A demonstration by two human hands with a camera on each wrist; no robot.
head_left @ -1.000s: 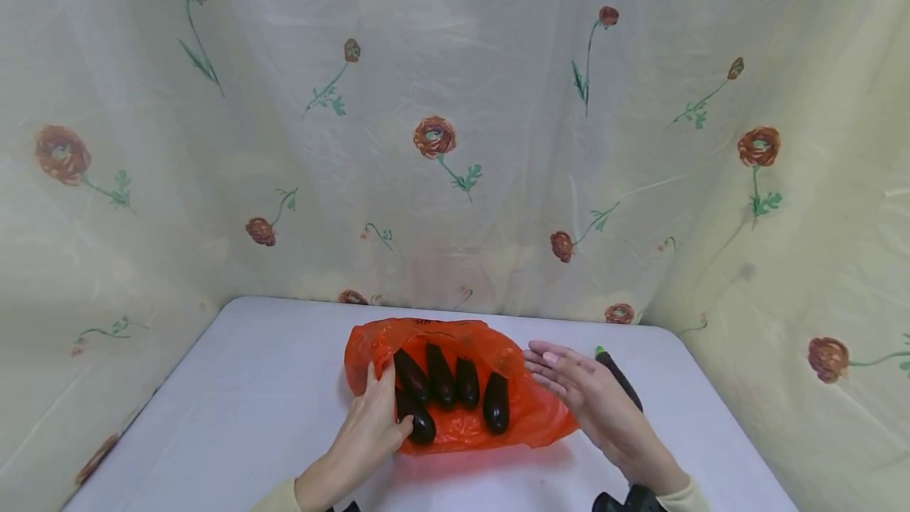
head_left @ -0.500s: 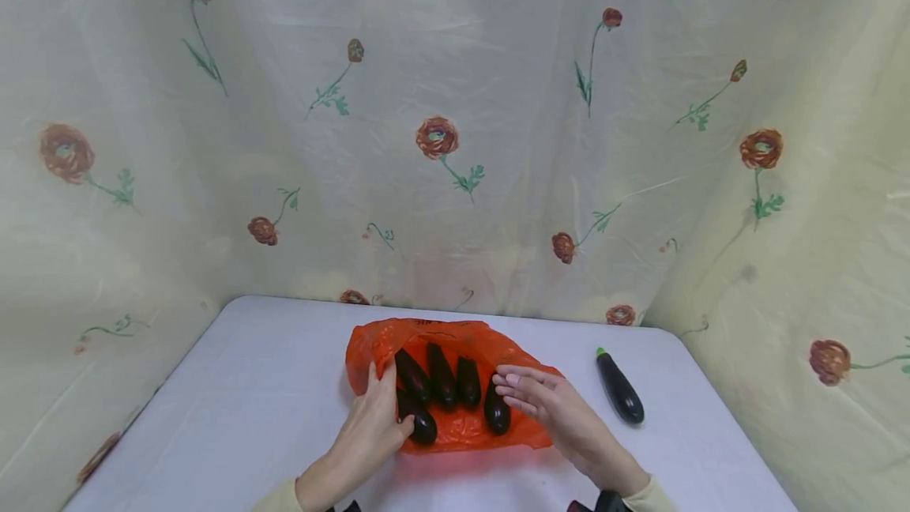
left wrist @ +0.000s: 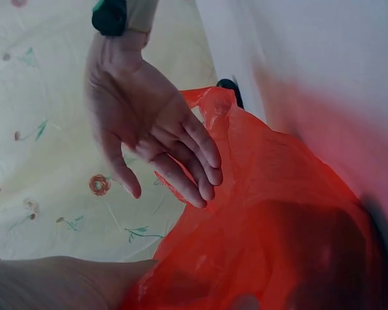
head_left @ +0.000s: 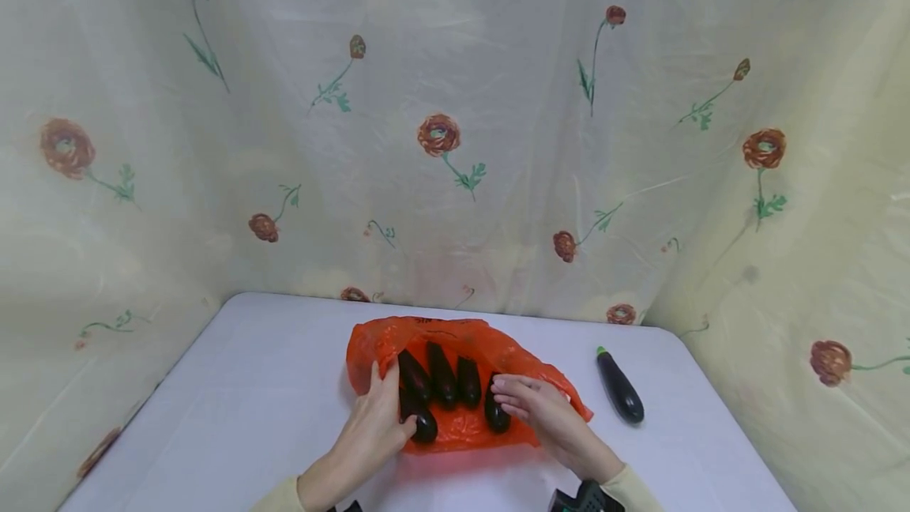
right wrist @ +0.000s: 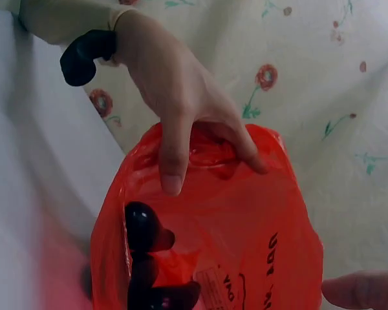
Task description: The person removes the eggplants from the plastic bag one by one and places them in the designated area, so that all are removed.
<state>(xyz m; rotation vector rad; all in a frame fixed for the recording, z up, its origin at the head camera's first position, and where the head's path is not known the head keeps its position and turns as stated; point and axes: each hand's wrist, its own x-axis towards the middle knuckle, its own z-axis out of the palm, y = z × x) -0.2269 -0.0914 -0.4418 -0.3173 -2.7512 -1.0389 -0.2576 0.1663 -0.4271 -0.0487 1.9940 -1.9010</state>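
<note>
An orange-red plastic bag (head_left: 462, 441) lies on its side on the table, its mouth facing me. Several dark eggplants (head_left: 442, 378) show inside it. At the mouth's left edge, my left hand (head_left: 366, 421) grips bunched plastic, with the thumb over the front-left eggplant (head_left: 425, 427); the right wrist view shows this hand (right wrist: 181, 97) astride the rim. My right hand (head_left: 550, 421) is at the mouth's right side, fingers extended, partly covering the rightmost eggplant (head_left: 495, 413). In the left wrist view the right hand's (left wrist: 158, 123) palm holds nothing; contact with the bag is unclear.
One more eggplant (head_left: 621, 387) with a green tip lies on the white table (head_left: 270, 385), right of the bag. A flowered curtain (head_left: 455, 180) hangs behind the table and along both sides.
My right hand has moved left from beyond the bag's right side to its mouth, uncovering the loose eggplant. The bag's right edge shifted inward, then spread out again. My left hand stayed in place.
</note>
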